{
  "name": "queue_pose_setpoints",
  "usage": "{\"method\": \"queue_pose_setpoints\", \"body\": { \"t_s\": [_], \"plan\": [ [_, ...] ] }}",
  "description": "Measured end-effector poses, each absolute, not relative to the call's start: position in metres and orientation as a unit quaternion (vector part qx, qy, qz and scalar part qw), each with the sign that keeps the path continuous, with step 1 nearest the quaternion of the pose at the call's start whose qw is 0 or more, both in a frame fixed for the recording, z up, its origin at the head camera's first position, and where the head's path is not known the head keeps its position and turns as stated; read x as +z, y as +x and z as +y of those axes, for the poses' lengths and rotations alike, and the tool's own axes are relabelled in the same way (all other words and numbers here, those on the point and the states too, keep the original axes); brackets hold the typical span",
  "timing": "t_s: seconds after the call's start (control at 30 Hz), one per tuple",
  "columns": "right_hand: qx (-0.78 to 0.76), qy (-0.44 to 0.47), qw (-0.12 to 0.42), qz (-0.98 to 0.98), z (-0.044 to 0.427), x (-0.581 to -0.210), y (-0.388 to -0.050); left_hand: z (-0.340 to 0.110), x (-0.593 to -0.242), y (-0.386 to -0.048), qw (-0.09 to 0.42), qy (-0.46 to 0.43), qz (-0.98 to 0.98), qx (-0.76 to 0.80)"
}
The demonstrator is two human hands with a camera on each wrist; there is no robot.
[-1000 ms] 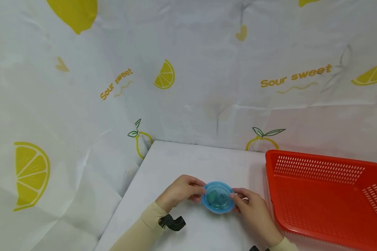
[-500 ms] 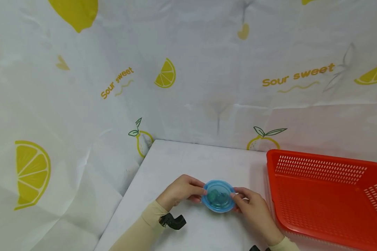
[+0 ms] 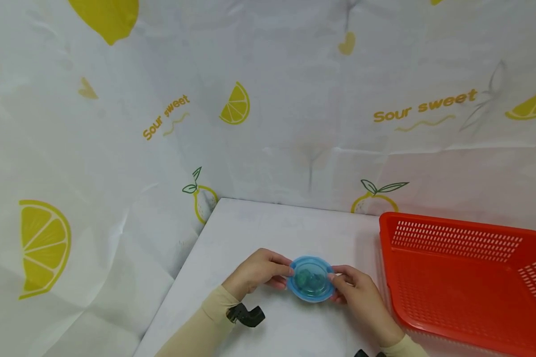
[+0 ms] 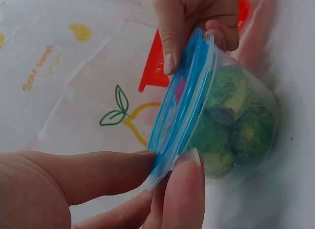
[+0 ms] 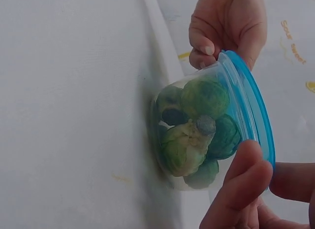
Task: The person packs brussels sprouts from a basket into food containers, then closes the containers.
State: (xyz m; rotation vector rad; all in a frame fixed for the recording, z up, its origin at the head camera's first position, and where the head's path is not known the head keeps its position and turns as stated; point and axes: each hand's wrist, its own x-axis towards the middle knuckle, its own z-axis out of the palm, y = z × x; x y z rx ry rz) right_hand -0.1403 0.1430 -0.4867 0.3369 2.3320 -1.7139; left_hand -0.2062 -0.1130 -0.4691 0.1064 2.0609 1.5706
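Observation:
A clear round plastic container (image 5: 170, 140) with several Brussels sprouts (image 4: 229, 98) in it sits between both hands on the white table. Covering its top is a blue lid (image 3: 310, 278), its edge along the container's rim. My left hand (image 3: 259, 272) pinches the left side of the lid and rim, thumb on top and fingers beneath. On the opposite side my right hand (image 3: 362, 300) pinches lid and rim the same way. The left wrist view shows the lid's edge close against the clear rim; whether it is fully snapped on, I cannot tell.
A red plastic basket (image 3: 464, 292) with slotted walls stands to the right of my right hand. Behind and to the left hangs a white sheet (image 3: 286, 114) printed with lemons. The white table (image 3: 250, 223) has its left edge beside my left forearm.
Both hands keep their grip at the lid's edges. The lid looks slightly flatter and more even than a second ago; the container has barely shifted.

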Motion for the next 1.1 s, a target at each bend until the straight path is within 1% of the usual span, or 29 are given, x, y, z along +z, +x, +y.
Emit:
{"method": "queue_pose_setpoints", "body": {
  "t_s": [0.53, 0.83, 1.1],
  "plan": [
    [-0.642, 0.117, 0.118, 0.748, 0.1420, -0.4899, -0.1429, -0.1106, -0.4715, -0.2068, 0.268, 0.032, 0.766, 0.583],
    [-0.609, 0.103, 0.112, 0.778, 0.1433, -0.4887, -0.1427, -0.1098, -0.4732, -0.2090, 0.272, 0.033, 0.760, 0.589],
    [-0.613, 0.091, 0.106, 0.778, 0.1392, -0.4903, -0.1447, -0.1115, -0.4744, -0.2104, 0.269, 0.024, 0.756, 0.596]
  ]
}}
